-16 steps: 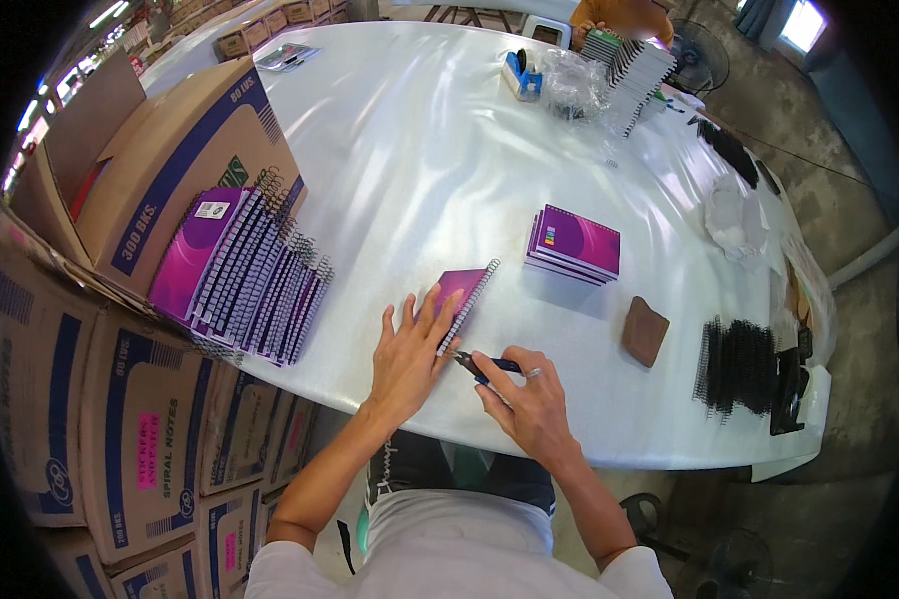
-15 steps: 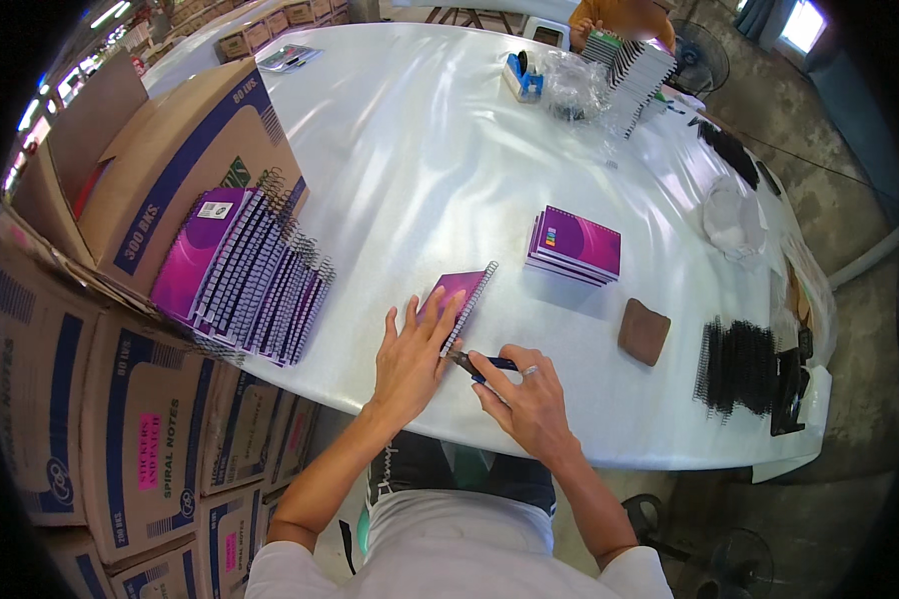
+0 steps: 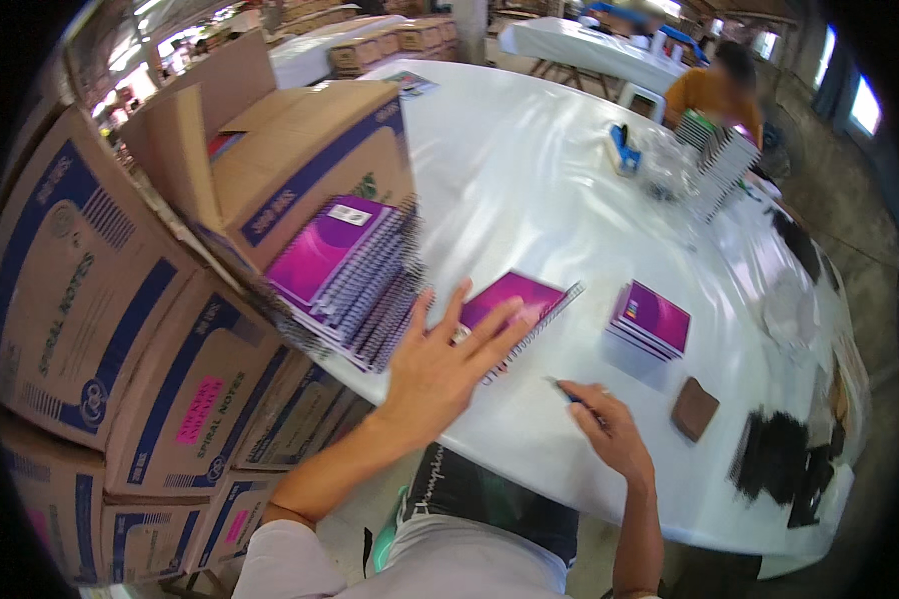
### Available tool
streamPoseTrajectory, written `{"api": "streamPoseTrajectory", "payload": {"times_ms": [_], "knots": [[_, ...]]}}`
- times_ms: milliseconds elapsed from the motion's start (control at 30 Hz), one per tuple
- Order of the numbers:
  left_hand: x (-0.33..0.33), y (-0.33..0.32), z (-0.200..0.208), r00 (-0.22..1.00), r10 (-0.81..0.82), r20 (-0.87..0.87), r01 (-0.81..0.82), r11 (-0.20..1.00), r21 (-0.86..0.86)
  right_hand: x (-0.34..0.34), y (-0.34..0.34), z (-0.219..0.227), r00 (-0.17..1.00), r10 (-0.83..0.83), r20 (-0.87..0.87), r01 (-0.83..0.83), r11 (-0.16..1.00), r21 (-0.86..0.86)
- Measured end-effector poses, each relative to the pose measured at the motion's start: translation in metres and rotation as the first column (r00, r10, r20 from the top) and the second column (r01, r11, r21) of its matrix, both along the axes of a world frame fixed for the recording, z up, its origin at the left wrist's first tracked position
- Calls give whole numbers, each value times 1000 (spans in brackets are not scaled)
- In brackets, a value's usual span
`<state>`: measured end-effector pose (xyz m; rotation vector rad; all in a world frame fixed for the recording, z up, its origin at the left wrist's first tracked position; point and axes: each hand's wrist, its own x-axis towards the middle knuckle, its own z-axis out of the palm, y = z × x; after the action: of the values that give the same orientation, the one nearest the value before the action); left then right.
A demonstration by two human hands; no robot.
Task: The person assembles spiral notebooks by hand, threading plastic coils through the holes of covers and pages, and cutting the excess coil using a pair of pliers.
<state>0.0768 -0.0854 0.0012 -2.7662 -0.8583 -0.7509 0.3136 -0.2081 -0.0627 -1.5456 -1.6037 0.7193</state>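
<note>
A purple spiral notebook (image 3: 514, 298) lies on the white-covered table in front of me, its coil edge facing right. My left hand (image 3: 445, 369) is spread over its near left part, fingers stretched out and apart. Beyond my fingers the coil runs toward the far right. In my right hand (image 3: 614, 431) is a pair of pliers (image 3: 567, 391) with dark handles, partly hidden by the fingers. Their tip points left, a little apart from the coil's near end. A small stack of purple notebooks (image 3: 657, 311) sits to the right.
Left of me, a tall pile of purple spiral notebooks (image 3: 335, 235) leans by an open carton (image 3: 310, 150); more cartons (image 3: 175, 399) are stacked below. At right lie a brown block (image 3: 695, 409) and black coils (image 3: 769, 454). A person (image 3: 714, 90) sits at the far end.
The pliers have drawn back from the notebook's coil end. My left hand has spread its fingers. The view has swung left, so the table's things appear farther right.
</note>
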Motion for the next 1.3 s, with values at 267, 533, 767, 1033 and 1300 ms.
{"api": "streamPoseTrajectory", "payload": {"times_ms": [267,533,767,1033,1300], "knots": [[-115,61,84,944,308,-116,-327,922,-209,37,-18,-43,772,-258,581,176,965,194],[-129,67,74,947,288,-144,-319,903,-288,142,24,-38,556,-828,67,759,539,363],[-86,8,64,908,185,376,-151,981,-118,200,49,-48,603,-784,-147,735,618,-280],[12,-7,15,947,-119,298,213,928,-307,211,35,-57,477,-879,1,874,475,-101],[69,-25,-5,947,-176,269,235,951,-202,115,-2,-15,659,-607,-445,699,713,62]]}}
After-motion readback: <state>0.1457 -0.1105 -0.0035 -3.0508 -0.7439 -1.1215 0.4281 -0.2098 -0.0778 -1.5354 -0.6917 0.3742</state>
